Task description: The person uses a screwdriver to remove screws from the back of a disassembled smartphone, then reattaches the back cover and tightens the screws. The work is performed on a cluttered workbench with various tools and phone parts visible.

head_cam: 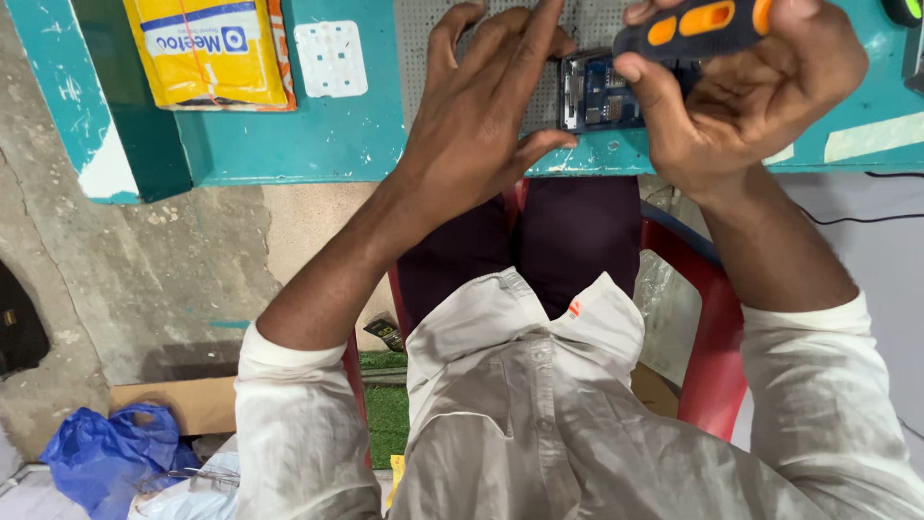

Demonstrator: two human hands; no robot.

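A small blue circuit board (597, 93) is lain near the front edge of the teal table (318, 144). It is steadied by the left hand (481, 116), whose grip is spread, fingers splayed. A black-and-orange tool (693, 24) is clasped in the closed grip of the right hand (741, 96), just above the board. A yellow packet (207, 48) is set well apart, toward the table's left corner.

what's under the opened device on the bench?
The opened device lies on a grey perforated mat on the teal bench. The left hand and right hand, gripping a black-and-orange tool, cover the rest.
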